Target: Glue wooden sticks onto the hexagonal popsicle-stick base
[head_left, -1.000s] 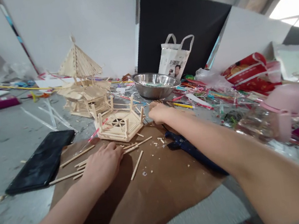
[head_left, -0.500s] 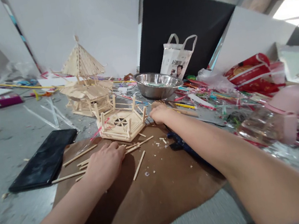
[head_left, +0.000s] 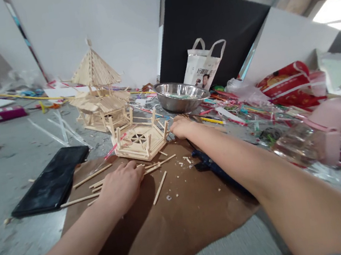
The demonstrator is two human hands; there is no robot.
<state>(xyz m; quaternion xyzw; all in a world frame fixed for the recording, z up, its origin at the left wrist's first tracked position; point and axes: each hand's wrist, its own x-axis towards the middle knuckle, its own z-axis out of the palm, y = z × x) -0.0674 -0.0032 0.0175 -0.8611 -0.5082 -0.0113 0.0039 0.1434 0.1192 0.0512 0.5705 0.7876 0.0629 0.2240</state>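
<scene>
My left hand (head_left: 124, 184) lies over a loose pile of thin wooden sticks (head_left: 163, 161), its fingers curled down onto them; stick ends show on both sides of it. Just beyond stands a six-sided stick frame (head_left: 139, 143) with short posts, low rails and an opening in its floor. Reaching past its right side, my right hand (head_left: 180, 126) has its fingers bent down and closed near flat wooden pieces; whatever they hold is hidden. Under my right forearm is a dark blue tool (head_left: 208, 162), possibly a glue gun, mostly covered. A single stick (head_left: 160, 188) lies on the brown sheet (head_left: 179, 221).
A stick pavilion (head_left: 97, 87) with a pointed roof stands behind the frame. Around are a black flat slab (head_left: 51, 181), a steel bowl (head_left: 181, 97), a white bag (head_left: 204, 64), a pink-lidded clear container (head_left: 301, 137) and scattered coloured strips (head_left: 235, 110).
The view has shifted very slightly. My right hand has moved a touch towards the frame, its fingers still bent down. My left hand stays on the sticks.
</scene>
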